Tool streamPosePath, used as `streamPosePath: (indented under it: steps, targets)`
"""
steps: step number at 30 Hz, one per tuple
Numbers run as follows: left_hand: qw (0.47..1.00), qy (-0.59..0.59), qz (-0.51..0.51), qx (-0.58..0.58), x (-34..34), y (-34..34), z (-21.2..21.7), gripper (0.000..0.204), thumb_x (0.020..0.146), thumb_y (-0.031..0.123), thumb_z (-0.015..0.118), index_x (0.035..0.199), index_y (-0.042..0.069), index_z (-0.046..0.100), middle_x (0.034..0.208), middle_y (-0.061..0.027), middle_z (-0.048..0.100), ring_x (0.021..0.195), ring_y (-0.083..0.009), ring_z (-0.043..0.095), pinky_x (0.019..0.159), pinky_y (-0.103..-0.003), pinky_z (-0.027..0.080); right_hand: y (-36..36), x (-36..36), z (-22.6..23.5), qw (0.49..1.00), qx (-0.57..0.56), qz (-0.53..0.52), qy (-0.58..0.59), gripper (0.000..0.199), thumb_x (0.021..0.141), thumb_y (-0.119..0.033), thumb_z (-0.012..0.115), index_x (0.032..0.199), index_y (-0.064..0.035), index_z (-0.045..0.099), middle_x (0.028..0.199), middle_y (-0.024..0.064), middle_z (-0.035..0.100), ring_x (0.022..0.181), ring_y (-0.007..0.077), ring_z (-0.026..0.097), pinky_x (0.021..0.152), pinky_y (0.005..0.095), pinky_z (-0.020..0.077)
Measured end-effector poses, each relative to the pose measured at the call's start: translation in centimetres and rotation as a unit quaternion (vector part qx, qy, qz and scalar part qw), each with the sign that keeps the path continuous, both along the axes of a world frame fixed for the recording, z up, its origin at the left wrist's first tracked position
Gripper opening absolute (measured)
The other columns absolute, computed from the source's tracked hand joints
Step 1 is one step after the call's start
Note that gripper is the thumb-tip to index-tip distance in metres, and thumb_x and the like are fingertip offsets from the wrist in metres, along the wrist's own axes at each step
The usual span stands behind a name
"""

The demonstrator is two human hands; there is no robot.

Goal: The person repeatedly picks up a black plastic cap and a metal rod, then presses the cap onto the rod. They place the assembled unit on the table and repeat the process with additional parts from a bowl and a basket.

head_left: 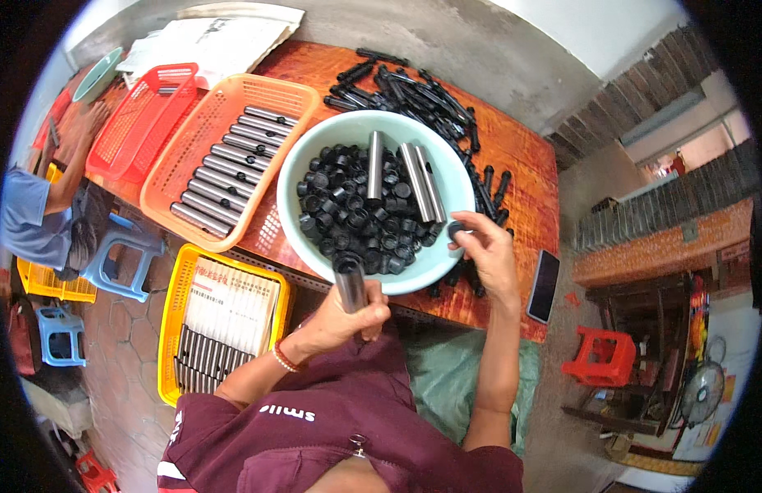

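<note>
Tube of silver-grey metal, smooth, cylindrical: tilted slightly, near the front rim of the basin, dark open mouth uppermost. Fingers of left hand: wrapped closed round the tube's lower part, thumb against its side. Small round cap of black plastic: at the basin's right rim, in right hand. Right thumb and fingertips: pinched together on the cap; outer fingers partly hidden, exact bend impossible to tell.

Wide round basin, pale blue-green, smooth-walled: on reddish-orange wooden table, surface glossy and blotched. Inside: loose heap of short black cylindrical caps, some with hollow ends showing; three silver-grey tubes on top, two side by side.

Left of basin: orange perforated plastic basket, with row of silver-grey tubes, dark round spots along several. Behind and right: jumbled pile of slender black rod-shaped parts. Right: dark-screened rectangular phone, flat near table edge.
</note>
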State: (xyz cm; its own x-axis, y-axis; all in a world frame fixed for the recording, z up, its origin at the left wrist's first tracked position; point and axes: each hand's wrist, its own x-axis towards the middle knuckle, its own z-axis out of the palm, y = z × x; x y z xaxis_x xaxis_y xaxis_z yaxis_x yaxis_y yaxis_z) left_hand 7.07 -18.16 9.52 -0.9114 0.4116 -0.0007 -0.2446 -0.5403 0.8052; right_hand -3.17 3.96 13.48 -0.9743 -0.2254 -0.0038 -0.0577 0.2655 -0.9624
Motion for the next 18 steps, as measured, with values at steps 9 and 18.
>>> streamPosePath:
  steps: [9,18]
  targets:
    - [0.955,0.188,-0.064,-0.221,-1.0,9.4,-2.5,0.036,0.077,0.024,0.071,0.069,0.002,0.045,0.060,0.0013,0.034,0.059,-0.0071,0.030,0.049,-0.027,0.030,9.1,8.3,-3.7,0.909,-0.392,-0.139,-0.025,0.034,0.078,-0.001,0.063,0.111,-0.0006,0.055,0.094,0.0127,0.061,0.071,0.0147,0.061,0.058,0.0215,0.0483]
    - [0.920,0.292,0.047,-0.258,-5.6,17.9,-5.9,0.021,0.076,0.014,0.070,0.082,-0.002,0.057,0.063,-0.0163,0.053,0.053,-0.0157,0.044,0.053,-0.032,0.042,10.8,11.1,-1.6,0.938,-0.299,-0.178,0.006,0.033,0.078,-0.002,0.064,0.108,0.0063,0.054,0.097,0.0078,0.053,0.071,0.0165,0.063,0.059,0.0275,0.0558]
